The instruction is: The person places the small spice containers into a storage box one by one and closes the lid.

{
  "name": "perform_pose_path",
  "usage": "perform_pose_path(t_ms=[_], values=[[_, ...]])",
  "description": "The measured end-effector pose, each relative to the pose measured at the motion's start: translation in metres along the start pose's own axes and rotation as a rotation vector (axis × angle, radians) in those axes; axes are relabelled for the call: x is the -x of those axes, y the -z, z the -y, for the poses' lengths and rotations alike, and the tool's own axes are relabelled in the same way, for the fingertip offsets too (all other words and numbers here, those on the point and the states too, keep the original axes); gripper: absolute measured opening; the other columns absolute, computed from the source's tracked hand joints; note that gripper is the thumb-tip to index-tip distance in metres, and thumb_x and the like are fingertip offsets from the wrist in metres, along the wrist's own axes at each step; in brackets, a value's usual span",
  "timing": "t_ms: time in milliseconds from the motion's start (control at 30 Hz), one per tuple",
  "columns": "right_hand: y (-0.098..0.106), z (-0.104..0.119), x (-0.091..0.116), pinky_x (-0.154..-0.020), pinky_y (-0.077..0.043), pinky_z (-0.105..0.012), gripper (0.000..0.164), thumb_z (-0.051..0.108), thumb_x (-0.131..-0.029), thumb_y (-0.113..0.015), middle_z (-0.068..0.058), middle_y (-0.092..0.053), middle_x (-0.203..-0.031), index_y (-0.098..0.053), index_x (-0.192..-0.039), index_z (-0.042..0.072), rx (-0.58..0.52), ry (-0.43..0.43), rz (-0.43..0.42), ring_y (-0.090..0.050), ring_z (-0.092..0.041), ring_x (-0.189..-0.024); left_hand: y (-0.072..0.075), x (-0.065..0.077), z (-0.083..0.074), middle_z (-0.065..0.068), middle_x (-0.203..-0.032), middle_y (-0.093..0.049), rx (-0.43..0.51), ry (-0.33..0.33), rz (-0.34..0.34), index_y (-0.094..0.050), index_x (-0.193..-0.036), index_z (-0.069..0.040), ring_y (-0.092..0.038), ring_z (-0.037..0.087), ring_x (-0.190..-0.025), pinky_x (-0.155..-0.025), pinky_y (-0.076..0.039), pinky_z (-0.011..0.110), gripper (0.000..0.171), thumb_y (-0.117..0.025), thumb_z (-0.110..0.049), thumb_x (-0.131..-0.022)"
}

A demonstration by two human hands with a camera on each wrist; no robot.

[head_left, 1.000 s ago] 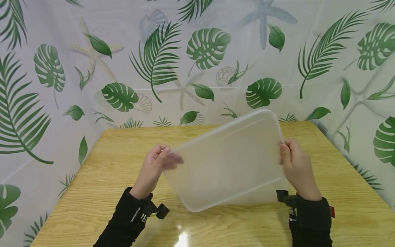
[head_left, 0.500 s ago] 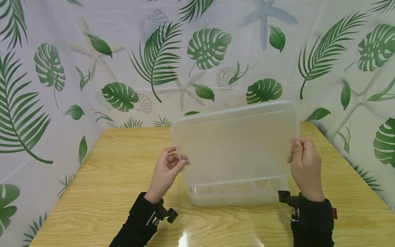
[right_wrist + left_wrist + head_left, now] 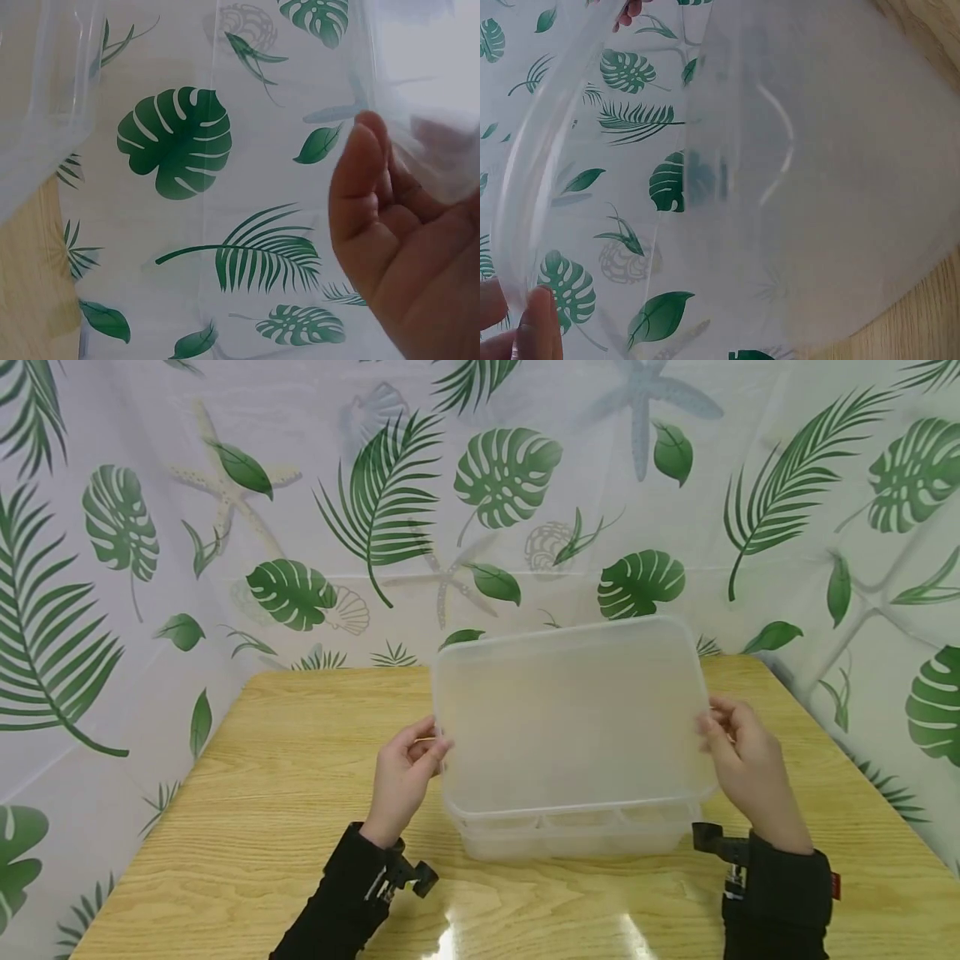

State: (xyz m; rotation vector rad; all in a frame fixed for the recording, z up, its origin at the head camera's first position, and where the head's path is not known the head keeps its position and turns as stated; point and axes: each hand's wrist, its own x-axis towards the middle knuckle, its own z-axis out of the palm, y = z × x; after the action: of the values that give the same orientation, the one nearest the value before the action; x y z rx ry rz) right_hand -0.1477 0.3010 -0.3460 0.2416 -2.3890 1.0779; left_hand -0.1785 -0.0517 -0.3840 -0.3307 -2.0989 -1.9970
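A translucent plastic lid (image 3: 570,718) is tilted up over a translucent storage box (image 3: 577,839) on the table, and it hides most of the box. The divided compartments show only as a strip along the front. At the lid's left edge my left hand (image 3: 405,777) pinches the rim. My right hand (image 3: 750,760) grips the right edge, its fingers partly behind the lid. In the left wrist view, fingertips (image 3: 536,322) hold the lid's curved rim. The right wrist view has the thumb and fingers (image 3: 405,225) on the lid, with the box (image 3: 45,112) to the left.
Light wood-grain table (image 3: 300,827) under the box. A white curtain (image 3: 525,543) printed with green leaves, shells and starfish hangs behind and along both sides. Each sleeve cuff carries a small wrist camera (image 3: 420,877).
The lid has turned from a slant to nearly level and shifted right, uncovering the box's front strip. My left hand moved right and re-gripped the left edge; both hands stay on the lid.
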Motion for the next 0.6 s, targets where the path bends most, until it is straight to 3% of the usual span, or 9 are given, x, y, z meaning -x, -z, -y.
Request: perform_pose_path(t_ms=[133, 233, 433, 600], values=[[0.006, -0.009, 0.001, -0.072, -0.044, -0.029, 0.041, 0.017, -0.095, -0.042, -0.023, -0.05, -0.108, -0.04, -0.124, -0.012, 0.062, -0.017, 0.171, -0.049, -0.019, -0.092, -0.001, -0.004, 0.004, 0.015, -0.096, -0.057, -0.029, 0.058, -0.001, -0.052, -0.119, 0.005, -0.057, 0.01, -0.073, -0.062, -0.05, 0.023, 0.039, -0.062, -0.006, -0.083], [0.009, -0.016, 0.001, -0.074, -0.041, -0.049, 0.045, 0.019, -0.095, -0.042, -0.026, -0.049, -0.112, -0.038, -0.126, -0.013, 0.094, -0.027, 0.295, -0.047, -0.036, -0.097, -0.003, -0.005, 0.009, 0.015, -0.095, -0.058, -0.06, 0.109, 0.007, -0.052, -0.118, 0.006, -0.059, 0.013, -0.077, -0.062, -0.051, 0.024, 0.038, -0.06, -0.004, -0.083], [0.009, -0.029, 0.002, -0.078, -0.039, -0.054, 0.051, 0.022, -0.095, -0.043, -0.029, -0.046, -0.117, -0.032, -0.129, -0.014, 0.112, -0.078, 0.501, -0.046, -0.041, -0.101, -0.006, -0.007, 0.021, 0.013, -0.093, -0.061, -0.199, 0.184, 0.037, -0.058, -0.112, 0.005, -0.059, 0.018, -0.08, -0.059, -0.051, 0.026, 0.031, -0.06, -0.007, -0.084], [0.007, -0.033, 0.001, -0.077, -0.041, -0.051, 0.046, 0.018, -0.094, -0.044, -0.03, -0.046, -0.117, -0.037, -0.126, -0.015, 0.135, -0.072, 0.545, -0.048, -0.04, -0.1, -0.007, -0.007, 0.029, 0.012, -0.094, -0.062, -0.281, 0.226, 0.087, -0.06, -0.11, 0.004, -0.058, 0.018, -0.082, -0.06, -0.051, 0.027, 0.03, -0.06, -0.011, -0.085]])
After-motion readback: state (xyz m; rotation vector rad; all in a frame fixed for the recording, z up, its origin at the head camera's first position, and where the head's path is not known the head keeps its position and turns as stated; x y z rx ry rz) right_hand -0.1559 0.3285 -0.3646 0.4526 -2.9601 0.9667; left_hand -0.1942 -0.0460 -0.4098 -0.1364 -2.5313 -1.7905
